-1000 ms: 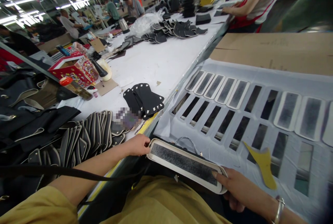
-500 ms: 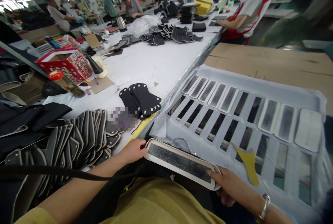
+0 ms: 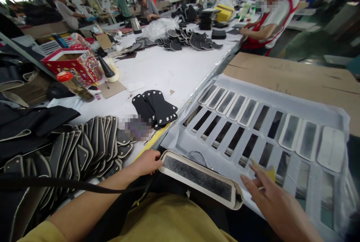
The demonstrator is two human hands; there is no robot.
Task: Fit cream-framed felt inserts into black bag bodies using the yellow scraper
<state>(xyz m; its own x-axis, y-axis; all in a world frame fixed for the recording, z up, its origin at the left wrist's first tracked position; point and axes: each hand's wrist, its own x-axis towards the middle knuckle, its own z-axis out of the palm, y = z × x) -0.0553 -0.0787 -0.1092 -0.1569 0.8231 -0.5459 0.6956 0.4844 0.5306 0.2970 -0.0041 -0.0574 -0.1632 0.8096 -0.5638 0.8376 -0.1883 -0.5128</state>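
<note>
A long, cream-rimmed piece with a dark grey mottled panel (image 3: 198,176) lies tilted in front of my body. My left hand (image 3: 149,162) pinches its left end, fingers closed. My right hand (image 3: 263,187) is off the piece, to the right of its far end, with fingers apart and nothing held. Beyond those fingers a yellow piece (image 3: 270,173) rests on the slotted white tray (image 3: 264,136), partly hidden by the hand. Similar panelled pieces (image 3: 247,111) sit on the tray.
Curved dark pieces with pale edges (image 3: 94,141) are piled at left. Black pieces with white tabs (image 3: 159,107) lie on the white table (image 3: 182,66). A bottle with a red cap (image 3: 74,85) stands near a red box (image 3: 74,64). A person in a red apron (image 3: 264,34) works at upper right.
My right hand has let go of the long piece and moved right, over part of the yellow piece. My left hand still holds the other end. The view has shifted slightly.
</note>
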